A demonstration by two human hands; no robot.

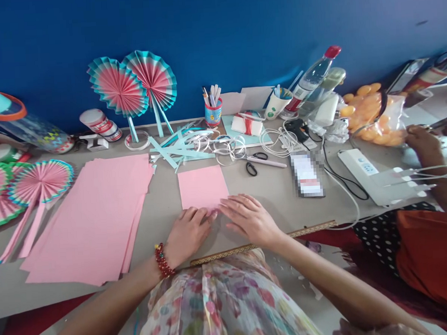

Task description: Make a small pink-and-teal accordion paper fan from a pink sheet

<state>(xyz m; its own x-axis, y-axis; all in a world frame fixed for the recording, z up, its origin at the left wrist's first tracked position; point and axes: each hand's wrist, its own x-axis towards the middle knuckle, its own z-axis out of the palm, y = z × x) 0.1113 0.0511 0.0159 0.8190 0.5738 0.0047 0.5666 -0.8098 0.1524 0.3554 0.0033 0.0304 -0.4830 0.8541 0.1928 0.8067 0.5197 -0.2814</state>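
Note:
A piece of pink paper (203,184) lies on the table in front of me, its near edge under my fingertips. My left hand (189,234) is at the lower left of that edge, fingers bent and thumb reaching toward the middle, closed on the paper. Stretched out nearly flat, the fingers of my right hand (250,218) touch the same edge at its right corner. The part of the edge beneath the fingers is hidden. To the left is a stack of larger pink sheets (87,219).
Pink-and-blue folded paper fans (149,76) stand against the wall. Behind the pink paper are cut paper strips (181,147), scissors (252,168) and a pen cup (213,113). Rightward lie a phone (307,175), a power strip (358,165) and another person's hand (424,144).

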